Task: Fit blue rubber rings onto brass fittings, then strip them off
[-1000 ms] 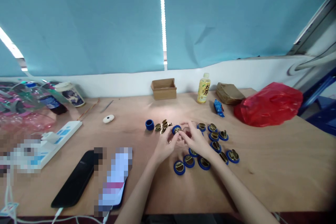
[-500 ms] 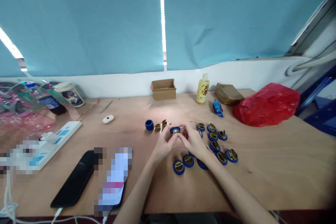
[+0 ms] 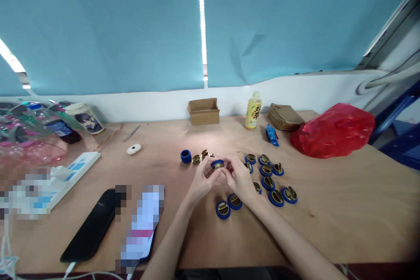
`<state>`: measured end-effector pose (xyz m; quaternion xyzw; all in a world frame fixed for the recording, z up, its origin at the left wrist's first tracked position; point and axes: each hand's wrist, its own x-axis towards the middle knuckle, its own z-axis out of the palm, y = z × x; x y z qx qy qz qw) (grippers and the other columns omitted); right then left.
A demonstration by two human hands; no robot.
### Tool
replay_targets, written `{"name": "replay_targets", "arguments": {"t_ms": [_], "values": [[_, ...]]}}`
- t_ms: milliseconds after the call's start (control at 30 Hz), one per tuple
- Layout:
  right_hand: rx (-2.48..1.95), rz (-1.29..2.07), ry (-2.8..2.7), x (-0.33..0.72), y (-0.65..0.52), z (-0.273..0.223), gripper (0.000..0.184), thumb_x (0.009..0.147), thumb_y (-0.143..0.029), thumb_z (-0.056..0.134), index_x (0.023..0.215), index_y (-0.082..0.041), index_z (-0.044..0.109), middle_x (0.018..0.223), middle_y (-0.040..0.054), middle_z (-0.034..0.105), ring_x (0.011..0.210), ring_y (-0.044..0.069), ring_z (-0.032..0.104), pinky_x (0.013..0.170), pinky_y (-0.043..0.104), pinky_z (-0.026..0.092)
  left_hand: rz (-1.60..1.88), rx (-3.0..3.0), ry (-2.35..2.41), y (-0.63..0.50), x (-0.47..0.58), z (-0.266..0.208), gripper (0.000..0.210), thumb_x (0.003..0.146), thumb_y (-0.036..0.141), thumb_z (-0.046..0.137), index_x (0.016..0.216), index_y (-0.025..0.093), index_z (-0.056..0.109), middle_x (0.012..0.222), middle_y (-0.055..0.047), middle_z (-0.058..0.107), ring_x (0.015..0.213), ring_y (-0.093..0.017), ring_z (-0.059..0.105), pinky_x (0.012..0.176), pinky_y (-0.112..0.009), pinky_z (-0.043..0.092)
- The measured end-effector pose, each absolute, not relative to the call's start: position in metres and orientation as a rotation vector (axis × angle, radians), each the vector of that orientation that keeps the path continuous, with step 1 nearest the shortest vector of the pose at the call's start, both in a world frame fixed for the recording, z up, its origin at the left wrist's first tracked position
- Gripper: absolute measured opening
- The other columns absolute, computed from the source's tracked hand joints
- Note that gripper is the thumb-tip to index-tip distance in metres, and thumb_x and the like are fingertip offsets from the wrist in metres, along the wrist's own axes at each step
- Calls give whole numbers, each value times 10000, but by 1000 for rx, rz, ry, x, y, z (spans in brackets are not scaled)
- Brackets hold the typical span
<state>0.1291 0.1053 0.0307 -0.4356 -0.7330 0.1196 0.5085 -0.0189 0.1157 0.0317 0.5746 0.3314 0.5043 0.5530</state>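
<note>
Over the middle of the wooden table, both hands hold a round brass piece with a blue rim [image 3: 217, 164], tilted between the fingertips. My left hand [image 3: 204, 178] is closed on its left side, and my right hand [image 3: 239, 177] pinches the right side. A thin thread-like line shows near the fingertips. Several similar blue-rimmed brass discs [image 3: 267, 183] lie around my right hand and forearm, each with a raised bar or clip across its face. Left of the hands are a blue ring-shaped cup [image 3: 185, 156] and a few bare brass pieces [image 3: 196, 159].
A small cardboard box [image 3: 204, 112], a yellow drink bottle [image 3: 253, 111], a blue wrapper [image 3: 272, 134] and a red plastic bag [image 3: 334, 131] stand toward the back. At left are a white spool [image 3: 134, 149], a power strip [image 3: 76, 175], a black phone [image 3: 93, 227] and a lit phone [image 3: 142, 223].
The blue-rimmed piece has tilted slightly in the fingers. My right hand and forearm have shifted a little, altering which discs show beside them. The whole view has drifted slightly.
</note>
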Motion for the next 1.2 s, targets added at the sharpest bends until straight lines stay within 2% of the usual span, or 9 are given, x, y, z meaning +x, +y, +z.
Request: {"name": "replay_targets", "arguments": {"t_ms": [200,367,567,667,767,933,1200], "values": [[-1050,302,-1799,132,107,33,202,863,-86,514,1026,-205,525,847,45,578,750,208,569,688,328,496,1178,1370,780,116,-19,30,204,834,262,682,975,182,558,1065,-73,682,1070,-198,643,976,-342,477],[-1086,401,-1767,130,104,36,210,864,-94,514,1039,-209,521,915,54,581,739,196,566,692,332,497,1177,1367,730,118,-21,29,190,857,253,656,1005,191,553,1101,-80,680,1089,-207,642,973,-351,483],[-1107,288,-1853,132,104,34,255,810,-28,471,1005,-189,504,947,84,539,870,238,553,757,377,503,1179,1447,755,118,-19,27,174,854,220,647,1009,190,576,1153,-95,665,1122,-213,630,1001,-361,474],[-1082,294,-1879,132,106,32,298,801,-6,450,1031,-188,505,1016,103,539,919,240,559,791,384,512,1192,1530,778,117,-18,28,203,867,208,616,1067,192,584,1196,-105,645,1149,-219,618,1005,-364,479],[-1057,378,-1870,132,107,31,288,839,-25,448,1060,-202,496,998,89,578,898,229,592,777,373,531,1241,1612,864,117,-18,30,287,879,195,590,1162,207,550,1231,-109,629,1187,-224,603,1004,-368,488],[-1087,362,-1782,132,108,31,207,893,-92,480,1056,-214,513,1007,86,611,942,239,620,792,380,546,1321,1816,1008,117,-23,30,234,889,187,568,1120,225,572,1200,-88,665,1133,-227,642,948,-375,532],[-1079,318,-1810,133,108,30,282,887,-71,469,1123,-220,511,1048,101,611,950,247,621,797,409,557,1303,1981,1098,114,-25,31,271,898,177,540,1153,256,584,1111,-47,710,1010,-209,690,876,-346,549]]}}
